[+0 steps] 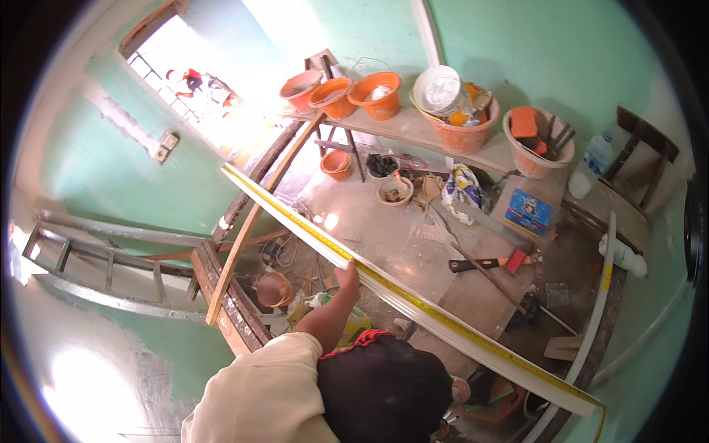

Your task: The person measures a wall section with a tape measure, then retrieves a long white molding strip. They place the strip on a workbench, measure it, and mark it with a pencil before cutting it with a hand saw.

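Observation:
Neither my left hand nor my right hand is in view. Just below me is another person in a dark cap and a cream shirt. That person's left hand is closed on long white strips, which slant across the room from upper left to lower right. A yellow measuring tape lies stretched along the strips, its lower end hanging down past their right end. Whether the person's other hand holds anything is hidden.
Orange buckets and a white pail stand on a plank bench by the green wall. A metal ladder leans at left, near wooden beams. On the floor are a black-handled tool, a blue box and rubble. Someone stands beyond the doorway.

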The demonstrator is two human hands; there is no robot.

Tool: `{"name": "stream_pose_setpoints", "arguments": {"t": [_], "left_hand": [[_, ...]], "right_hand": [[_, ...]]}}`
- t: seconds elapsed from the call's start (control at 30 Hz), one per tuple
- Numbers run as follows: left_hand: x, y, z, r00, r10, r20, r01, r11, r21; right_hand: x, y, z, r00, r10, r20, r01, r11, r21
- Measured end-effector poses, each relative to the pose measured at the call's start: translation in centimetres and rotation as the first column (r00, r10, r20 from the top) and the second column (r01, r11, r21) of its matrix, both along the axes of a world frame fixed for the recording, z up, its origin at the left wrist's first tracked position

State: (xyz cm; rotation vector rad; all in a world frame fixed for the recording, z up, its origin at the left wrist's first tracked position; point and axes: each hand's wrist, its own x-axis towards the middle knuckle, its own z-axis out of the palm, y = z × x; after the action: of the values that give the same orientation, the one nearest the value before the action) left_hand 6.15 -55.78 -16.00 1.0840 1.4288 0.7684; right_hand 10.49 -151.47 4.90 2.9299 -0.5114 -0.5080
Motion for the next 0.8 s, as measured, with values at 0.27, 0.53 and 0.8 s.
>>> {"name": "stream_pose_setpoints", "arguments": {"t": [0.27, 0.53, 0.8], "left_hand": [[1.6, 0.2, 0.3, 0.980, -0.197, 0.002, 0.197, 0.979, -0.042], [-2.5, 7.4, -3.1, 0.931, -0.302, 0.207, 0.350, 0.901, -0.258], [-0.9, 5.3, -1.6, 0.935, -0.342, 0.097, 0.356, 0.898, -0.258]], "right_hand": [[-1.6, -4.7, -3.1, 0.983, -0.118, 0.143, 0.116, 0.993, 0.027], [3.7, 2.4, -1.6, 0.960, -0.240, 0.145, 0.247, 0.969, -0.030], [2.0, 3.3, 0.0, 0.931, -0.346, 0.116, 0.351, 0.936, -0.030]]}}
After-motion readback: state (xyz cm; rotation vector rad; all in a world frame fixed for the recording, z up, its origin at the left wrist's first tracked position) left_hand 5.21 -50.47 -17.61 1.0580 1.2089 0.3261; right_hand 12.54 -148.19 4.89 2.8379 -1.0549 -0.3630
